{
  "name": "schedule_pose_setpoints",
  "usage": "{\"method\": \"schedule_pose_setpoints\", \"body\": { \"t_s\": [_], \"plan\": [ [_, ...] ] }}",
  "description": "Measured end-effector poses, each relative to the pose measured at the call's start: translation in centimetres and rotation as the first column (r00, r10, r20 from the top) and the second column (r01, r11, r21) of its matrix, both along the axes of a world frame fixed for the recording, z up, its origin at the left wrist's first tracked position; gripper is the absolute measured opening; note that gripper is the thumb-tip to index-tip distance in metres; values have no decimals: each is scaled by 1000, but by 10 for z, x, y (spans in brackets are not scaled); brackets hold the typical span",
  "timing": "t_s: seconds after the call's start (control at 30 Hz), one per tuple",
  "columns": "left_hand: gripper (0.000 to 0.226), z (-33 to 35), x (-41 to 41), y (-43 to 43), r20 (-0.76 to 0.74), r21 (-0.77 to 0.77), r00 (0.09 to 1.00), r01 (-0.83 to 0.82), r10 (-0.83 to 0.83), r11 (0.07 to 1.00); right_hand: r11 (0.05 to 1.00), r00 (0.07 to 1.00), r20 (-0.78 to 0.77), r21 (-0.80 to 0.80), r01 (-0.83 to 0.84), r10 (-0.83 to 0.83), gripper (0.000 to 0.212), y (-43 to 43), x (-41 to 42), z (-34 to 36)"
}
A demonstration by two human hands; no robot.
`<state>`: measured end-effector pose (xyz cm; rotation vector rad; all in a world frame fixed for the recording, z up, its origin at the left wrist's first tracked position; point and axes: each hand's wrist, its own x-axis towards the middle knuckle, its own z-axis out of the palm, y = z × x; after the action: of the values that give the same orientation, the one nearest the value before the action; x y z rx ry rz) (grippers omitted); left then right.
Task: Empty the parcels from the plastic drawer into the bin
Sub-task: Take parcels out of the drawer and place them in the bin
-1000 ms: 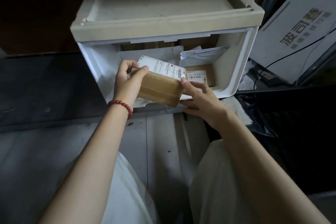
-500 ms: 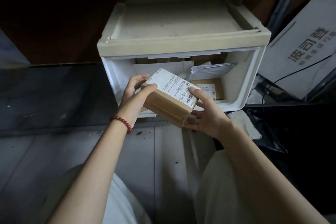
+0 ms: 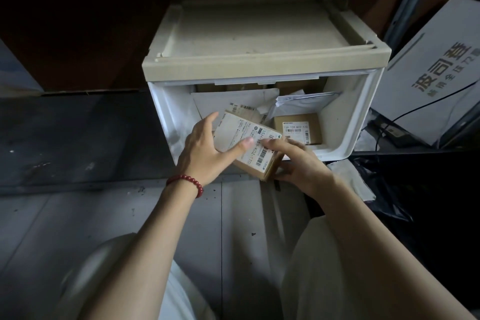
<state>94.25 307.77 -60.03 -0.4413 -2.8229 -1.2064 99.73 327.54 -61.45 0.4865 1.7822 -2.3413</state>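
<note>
A white plastic drawer (image 3: pixel 345 122) stands pulled open from its beige cabinet (image 3: pixel 254 34). Over its front edge I hold a brown cardboard parcel (image 3: pixel 249 141) with a white shipping label on top. My left hand (image 3: pixel 205 153) grips its left side, thumb across the label. My right hand (image 3: pixel 298 163) grips its right end, forefinger on the label. Inside the drawer lie another small brown box (image 3: pixel 298 126), a white mailer (image 3: pixel 231 104) and a crumpled white bag (image 3: pixel 304 101). More brown parcels show at the back. A black bag (image 3: pixel 384 189), perhaps the bin's liner, lies at the right.
A large white carton with printed characters (image 3: pixel 436 78) leans at the right, a black cable (image 3: pixel 415 112) running across it. Grey floor tiles (image 3: pixel 78 215) spread below, and my light trousers (image 3: pixel 324 280) fill the lower frame. Dark space surrounds the cabinet.
The parcel has come up out of the drawer and tipped label-up toward me. My left thumb has slid onto the label. The camera has shifted so the cabinet sits further right.
</note>
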Motion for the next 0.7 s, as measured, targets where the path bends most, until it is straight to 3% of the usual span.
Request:
{"method": "schedule_pose_setpoints", "body": {
  "t_s": [0.2,0.33,0.47,0.57,0.7],
  "plan": [
    [100,4,-5,-2,228,113,966,-147,119,983,974,981,-172,220,-54,93,85,-8,0,1],
    [83,12,-9,-10,445,213,876,-303,184,929,961,937,-298,256,-107,184,89,-9,0,-2],
    [59,17,-12,-17,617,191,780,-274,102,943,952,905,-351,267,-148,239,93,-8,1,-1],
    [65,15,-10,-19,765,223,644,-298,23,928,954,906,-348,257,-155,241,98,-6,0,-1],
    [69,14,-11,-19,741,297,671,-281,-35,913,969,921,-338,211,-126,193,98,-4,-1,-4]
  ]
}}
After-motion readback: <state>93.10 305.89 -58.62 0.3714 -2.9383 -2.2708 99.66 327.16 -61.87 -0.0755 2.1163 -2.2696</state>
